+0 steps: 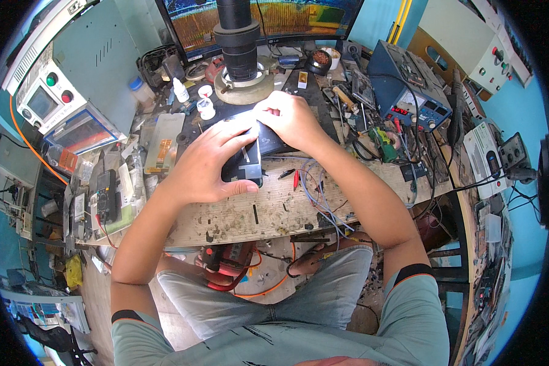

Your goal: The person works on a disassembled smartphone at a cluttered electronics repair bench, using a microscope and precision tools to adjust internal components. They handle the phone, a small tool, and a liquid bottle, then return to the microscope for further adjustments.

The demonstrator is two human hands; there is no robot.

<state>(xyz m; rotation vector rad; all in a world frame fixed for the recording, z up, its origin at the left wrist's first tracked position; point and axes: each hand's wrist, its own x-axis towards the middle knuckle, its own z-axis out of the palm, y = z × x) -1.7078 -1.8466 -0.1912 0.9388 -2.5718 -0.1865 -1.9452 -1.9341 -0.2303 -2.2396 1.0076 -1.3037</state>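
Observation:
Under the microscope [240, 58] lies a flat dark phone-like device [246, 166] with a shiny silvery strip along its right side. My left hand [210, 160] holds it from the left, the fingers stretched over its far part and the thumb by its near end. Fingers curled into a pinch, my right hand [291, 120] meets the device's far right corner. What sits between those fingertips is hidden. A black mat [277, 141] shows beneath and to the right of the device.
Behind the microscope stands a monitor [192, 27]. A white bottle [180, 91] and a small jar [206, 108] stand left of its base. A blue power supply [409, 85] is at right, with loose blue wires [314, 198] and red and black clips [296, 179] nearer me.

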